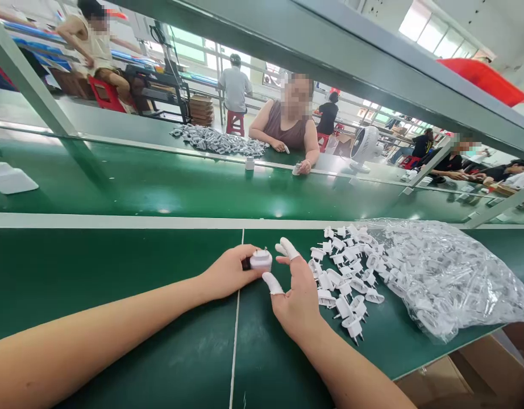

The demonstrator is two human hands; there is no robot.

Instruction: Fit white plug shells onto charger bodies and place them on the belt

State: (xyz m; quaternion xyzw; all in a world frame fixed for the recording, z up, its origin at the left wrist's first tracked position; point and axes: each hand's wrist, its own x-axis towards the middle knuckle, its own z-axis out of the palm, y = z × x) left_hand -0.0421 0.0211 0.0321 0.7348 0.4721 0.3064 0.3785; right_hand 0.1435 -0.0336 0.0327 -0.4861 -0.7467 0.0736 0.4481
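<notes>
In the middle of the green table, my left hand point(231, 271) grips a white plug adapter point(261, 260) between thumb and fingers. Two metal pins point up from its top. Just right of the adapter is my right hand point(296, 292), its thumb and fingers spread apart with nothing between them. White finger cots cover the right thumb and at least one fingertip. Beyond the right hand lies a loose pile of white plug pieces point(347, 267), many with pins showing. The pile runs up to a clear plastic bag point(462, 278) full of similar white pieces.
A green conveyor belt point(159, 182) crosses behind the table's pale edge, with a white piece point(10, 177) at far left. Across it sits a co-worker point(287, 122) beside a heap of small parts point(219, 141) and a white fan point(365, 147). A metal beam point(330, 51) slants overhead. Cardboard boxes point(470, 369) stand lower right.
</notes>
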